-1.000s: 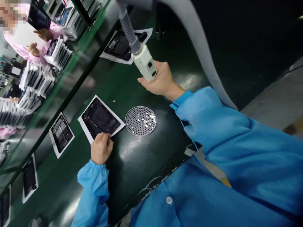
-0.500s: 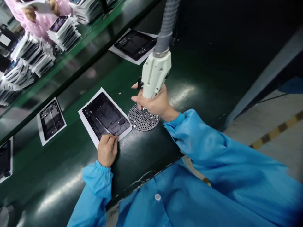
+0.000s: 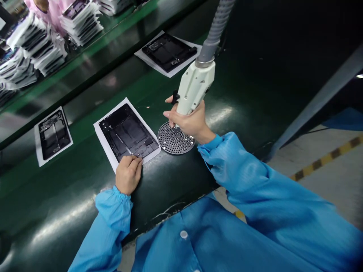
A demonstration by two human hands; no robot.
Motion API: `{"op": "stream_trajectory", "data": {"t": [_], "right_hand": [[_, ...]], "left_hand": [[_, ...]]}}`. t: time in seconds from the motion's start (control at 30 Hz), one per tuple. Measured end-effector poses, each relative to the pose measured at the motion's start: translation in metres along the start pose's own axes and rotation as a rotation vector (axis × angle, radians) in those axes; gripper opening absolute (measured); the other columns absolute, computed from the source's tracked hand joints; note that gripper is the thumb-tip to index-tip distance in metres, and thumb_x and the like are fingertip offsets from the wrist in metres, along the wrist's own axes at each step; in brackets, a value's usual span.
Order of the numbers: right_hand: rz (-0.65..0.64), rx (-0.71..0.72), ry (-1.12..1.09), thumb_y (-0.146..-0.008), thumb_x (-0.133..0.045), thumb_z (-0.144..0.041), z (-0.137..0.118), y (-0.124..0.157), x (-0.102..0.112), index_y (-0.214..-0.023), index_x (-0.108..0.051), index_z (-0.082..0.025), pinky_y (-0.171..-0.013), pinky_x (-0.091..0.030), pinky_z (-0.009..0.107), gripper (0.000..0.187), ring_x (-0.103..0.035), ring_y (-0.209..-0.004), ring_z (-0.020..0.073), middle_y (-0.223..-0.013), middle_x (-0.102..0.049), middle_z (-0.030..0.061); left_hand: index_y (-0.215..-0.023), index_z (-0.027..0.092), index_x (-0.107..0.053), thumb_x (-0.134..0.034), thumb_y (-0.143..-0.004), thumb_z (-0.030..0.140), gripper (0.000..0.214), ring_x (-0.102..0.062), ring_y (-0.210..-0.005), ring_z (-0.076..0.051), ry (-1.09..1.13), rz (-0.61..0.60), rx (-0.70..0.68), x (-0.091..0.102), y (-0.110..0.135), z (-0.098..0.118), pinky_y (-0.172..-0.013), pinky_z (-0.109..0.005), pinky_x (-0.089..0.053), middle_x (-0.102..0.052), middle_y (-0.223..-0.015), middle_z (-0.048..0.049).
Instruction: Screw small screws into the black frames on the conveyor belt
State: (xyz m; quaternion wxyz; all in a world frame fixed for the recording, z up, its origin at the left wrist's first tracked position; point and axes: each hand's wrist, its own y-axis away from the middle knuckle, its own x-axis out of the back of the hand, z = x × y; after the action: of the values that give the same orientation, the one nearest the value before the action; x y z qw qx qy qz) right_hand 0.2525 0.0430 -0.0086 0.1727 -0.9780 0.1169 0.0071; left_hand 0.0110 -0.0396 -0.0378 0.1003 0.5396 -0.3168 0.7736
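My right hand (image 3: 189,124) is wrapped round a white electric screwdriver (image 3: 195,87) that hangs on a grey ribbed hose (image 3: 215,32). Its tip stands over the far edge of a round perforated metal screw dish (image 3: 175,139) on the green belt. My left hand (image 3: 128,174) is curled, with its fingertips pressing the near edge of a black device frame (image 3: 128,133) that lies on a white sheet (image 3: 105,144), just left of the dish.
More black frames on white sheets lie on the dark green belt (image 3: 85,196), one at the far side (image 3: 169,51) and one at the left (image 3: 53,133). Stacks of trays (image 3: 42,45) stand beyond a green rail. A person in pink (image 3: 45,7) is at top left.
My right hand has brought the screwdriver down from above the belt to the screw dish. My left hand has stayed on the frame's near edge. The view has shifted.
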Motion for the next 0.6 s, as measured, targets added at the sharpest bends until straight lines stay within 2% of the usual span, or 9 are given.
{"op": "stream_trajectory", "data": {"t": [0.43,0.6], "right_hand": [[-0.051,-0.020,0.015,-0.072,-0.068,-0.012,-0.001,0.001,-0.001,-0.085,-0.058,-0.021,-0.052,-0.055,0.033,0.018,-0.053,-0.043,0.0128,-0.049,-0.053,-0.0064],[-0.049,-0.052,0.059,-0.073,-0.071,-0.013,0.004,0.004,0.009,-0.088,-0.060,-0.020,-0.053,-0.052,0.029,0.021,-0.052,-0.045,0.0116,-0.049,-0.053,-0.0060]], "left_hand": [[-0.094,0.015,-0.067,-0.054,-0.092,0.022,0.015,-0.060,-0.081,-0.018,-0.001,0.013,-0.013,-0.001,0.002,0.000,-0.071,-0.030,-0.052,-0.066,-0.088,-0.0077],[-0.092,0.015,-0.068,-0.053,-0.092,0.021,0.016,-0.060,-0.080,-0.018,0.007,0.018,-0.012,-0.003,0.000,-0.003,-0.071,-0.030,-0.052,-0.066,-0.086,-0.0076]]}}
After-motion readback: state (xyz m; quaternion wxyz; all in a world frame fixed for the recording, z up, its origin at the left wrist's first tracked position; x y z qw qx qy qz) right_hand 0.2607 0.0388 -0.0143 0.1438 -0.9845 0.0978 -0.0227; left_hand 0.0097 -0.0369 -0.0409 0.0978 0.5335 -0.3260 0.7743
